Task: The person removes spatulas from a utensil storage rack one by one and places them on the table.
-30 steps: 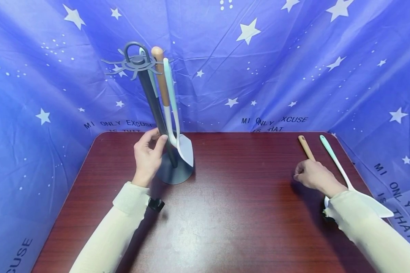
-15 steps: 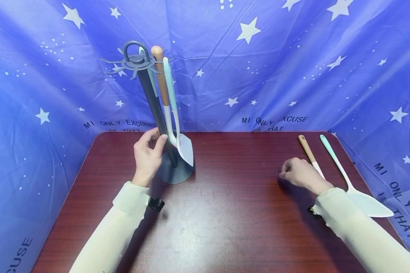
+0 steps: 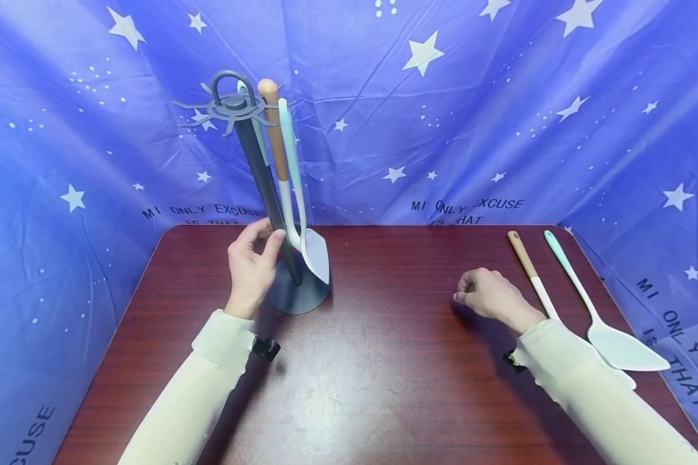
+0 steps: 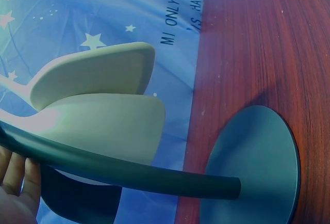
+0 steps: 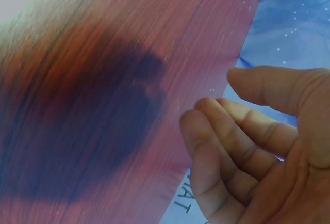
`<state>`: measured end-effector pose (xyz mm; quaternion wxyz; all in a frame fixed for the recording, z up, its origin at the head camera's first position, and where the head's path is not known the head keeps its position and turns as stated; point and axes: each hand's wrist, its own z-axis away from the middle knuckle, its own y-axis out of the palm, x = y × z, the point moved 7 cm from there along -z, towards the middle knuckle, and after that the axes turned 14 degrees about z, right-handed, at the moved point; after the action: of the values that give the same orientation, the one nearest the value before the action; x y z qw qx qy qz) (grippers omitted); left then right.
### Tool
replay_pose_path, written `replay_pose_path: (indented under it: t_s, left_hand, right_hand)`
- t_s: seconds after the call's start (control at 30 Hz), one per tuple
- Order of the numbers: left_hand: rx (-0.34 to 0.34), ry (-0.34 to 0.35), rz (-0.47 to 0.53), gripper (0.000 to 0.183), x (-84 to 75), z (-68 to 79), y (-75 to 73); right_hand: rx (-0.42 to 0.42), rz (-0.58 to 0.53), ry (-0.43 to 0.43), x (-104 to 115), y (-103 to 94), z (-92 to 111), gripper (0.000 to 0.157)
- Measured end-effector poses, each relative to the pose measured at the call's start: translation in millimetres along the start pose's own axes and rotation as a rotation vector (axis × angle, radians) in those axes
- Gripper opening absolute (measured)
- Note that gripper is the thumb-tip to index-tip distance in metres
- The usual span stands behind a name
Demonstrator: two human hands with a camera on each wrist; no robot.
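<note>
My left hand grips the dark grey pole of a utensil stand, low down. From its ring of hooks hang a tan-handled utensil and a mint-handled spatula, with another mint handle partly hidden behind the pole. Two pale spatula heads show beside the pole in the left wrist view, with a darker head below. My right hand holds nothing, its fingers loosely curled above the table. Right of that hand lie a tan-handled utensil and a mint-handled white turner; my sleeve partly covers the tan-handled one.
The stand's round base sits on a dark red wood table. Blue curtains with white stars and lettering surround the table at the back and sides.
My right hand has moved left, away from the two utensils lying on the right, uncovering more of them. The left hand and the stand have stayed in place.
</note>
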<state>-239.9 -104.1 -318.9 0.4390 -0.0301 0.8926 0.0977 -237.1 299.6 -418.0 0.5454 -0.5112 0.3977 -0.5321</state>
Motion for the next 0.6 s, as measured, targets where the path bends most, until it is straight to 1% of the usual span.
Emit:
replay_pose_path:
  t_s: [0.3,0.4,0.6]
  left_hand:
    - [-0.002,0.002,0.012,0.020,1.9,-0.1,-0.4]
    - [-0.003,0.000,0.012,0.020,1.9,-0.1,-0.5]
    - [-0.004,-0.001,0.001,0.019,0.9,0.2,0.2]
  right_hand:
    - [-0.042,-0.034,-0.016,13,0.3,-5,0.015]
    - [-0.069,-0.044,-0.033,19,0.1,-6,0.014]
    - [-0.151,-0.090,-0.066,29,-4.0,-9,0.008]
